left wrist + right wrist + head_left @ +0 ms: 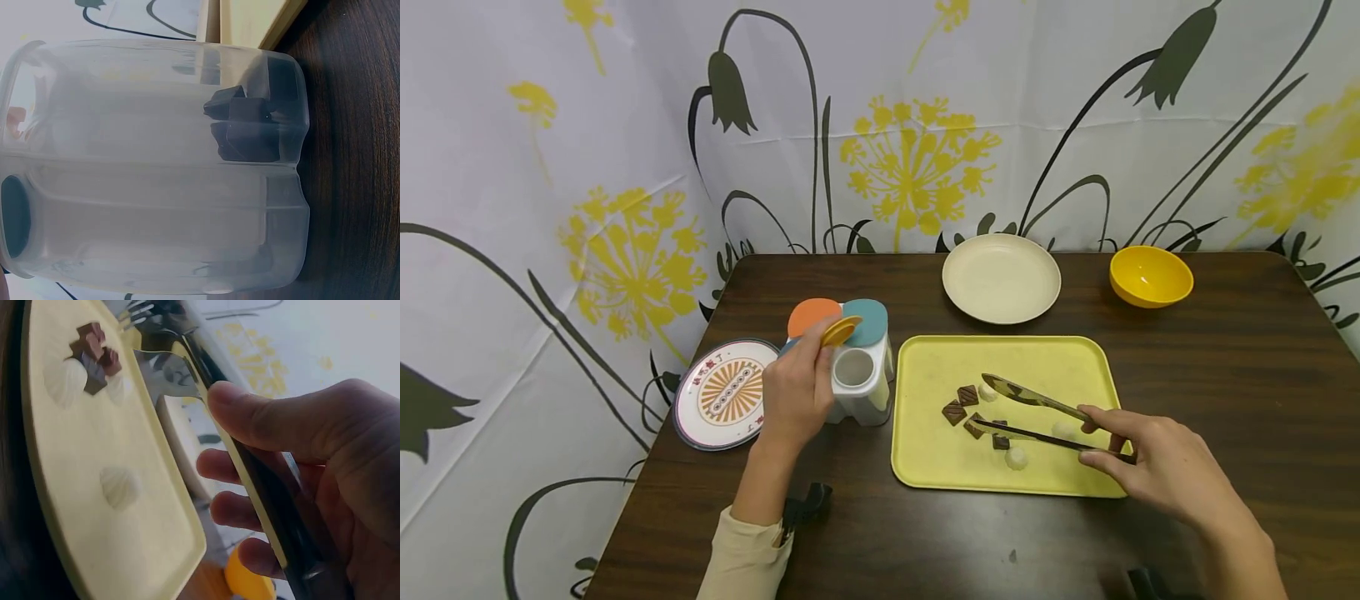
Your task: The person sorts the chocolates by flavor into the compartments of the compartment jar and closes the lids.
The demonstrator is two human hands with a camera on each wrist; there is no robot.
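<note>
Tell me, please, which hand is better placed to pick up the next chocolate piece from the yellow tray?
The right hand, probably: it already holds the tongs over the chocolate pieces on the yellow tray. The left hand holds up the yellow lid.

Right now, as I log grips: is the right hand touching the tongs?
Touching. The right wrist view shows the right hand with thumb and fingers curled round the tongs; the head view agrees.
</note>
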